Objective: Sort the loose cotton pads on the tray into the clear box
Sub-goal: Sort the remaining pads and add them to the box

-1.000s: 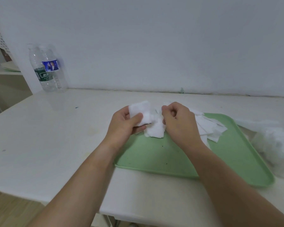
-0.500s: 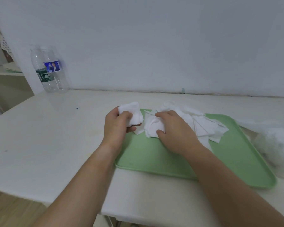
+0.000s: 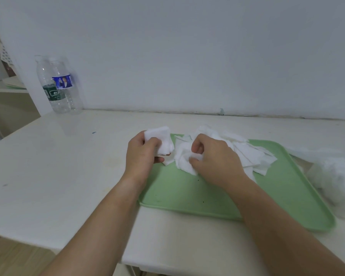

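Head view: the left hand [image 3: 142, 154] held a small stack of white square cotton pads [image 3: 160, 139] upright over the far left corner of the light green rectangular plastic tray [image 3: 187, 194]. The thumb lay on the near face of the stack and the fingers were curled behind it, so the grip was closed round the stack.

The right hand [image 3: 215, 158] lay knuckles up on the left end of the loose pile of white cotton pads [image 3: 247, 154]. Its fingers were curled, with thumb and fingertips pinching one crumpled white pad [image 3: 184, 158] at the pile's near left edge.

The pile occupied the far middle of the tray and spread to the right. The pads overlapped and their count was not readable. The near half of the tray was bare green with a few dark specks.

The tray sat on the white tabletop [image 3: 58, 166], right of centre. Just right of the tray lay a blurred whitish translucent mass [image 3: 335, 176], also on the tabletop. I could not tell whether it was a box or a bag, nor what it held.

At the far left, against the pale grey wall [image 3: 187, 46], two clear plastic water bottles stood upright side by side. The green-labelled bottle [image 3: 52, 88] was on the left and the blue-labelled bottle [image 3: 67, 86] on the right, overlapping in view. Both were well apart from the tray
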Motion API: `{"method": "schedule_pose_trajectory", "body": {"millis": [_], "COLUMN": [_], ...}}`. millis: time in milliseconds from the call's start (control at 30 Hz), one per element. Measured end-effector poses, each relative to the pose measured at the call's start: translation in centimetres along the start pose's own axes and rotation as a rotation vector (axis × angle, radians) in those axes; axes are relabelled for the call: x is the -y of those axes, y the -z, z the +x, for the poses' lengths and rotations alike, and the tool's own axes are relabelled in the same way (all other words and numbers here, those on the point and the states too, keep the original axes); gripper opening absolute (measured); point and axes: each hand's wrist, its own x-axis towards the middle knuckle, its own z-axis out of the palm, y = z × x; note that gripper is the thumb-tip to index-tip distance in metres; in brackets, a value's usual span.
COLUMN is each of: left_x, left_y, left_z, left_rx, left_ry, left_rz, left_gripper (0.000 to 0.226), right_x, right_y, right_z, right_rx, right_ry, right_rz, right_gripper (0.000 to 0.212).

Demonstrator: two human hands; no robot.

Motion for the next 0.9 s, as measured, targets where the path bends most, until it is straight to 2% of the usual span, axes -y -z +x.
{"method": "schedule_pose_trajectory", "body": {"millis": [167,267,367,600,900], "left_x": [0.3,0.5,0.5,0.0,-0.1], "left_y": [0.0,-0.1,-0.2,-0.4,-0.6], "left_z": [0.1,0.2,0.1,-0.7,-1.0], "left_rx": [0.048,0.133,0.219,0.352,0.463], "left_ry": [-0.019,-0.013,-0.035,-0.013,-0.009], "left_rz": [0.021,0.032,0.064,0.028,0.057], "left_gripper": [0.02,0.026,0.024,0.019,0.025], "right_x": [0.7,0.8,0.7,1.1,0.6], "right_y": [1.1,1.9,1.7,1.4,1.1], "right_z": [0.0,0.0,0.0,-0.2,0.0], "right_rx": [0.033,0.062,0.134,0.164,0.051], "right_ry": [-0.064,-0.068,-0.078,-0.02,-0.049], "right_rz": [0.691,0.955,1.114,1.119,1.012], "right_gripper": [0.009,0.004,0.021,0.012,0.01]}}
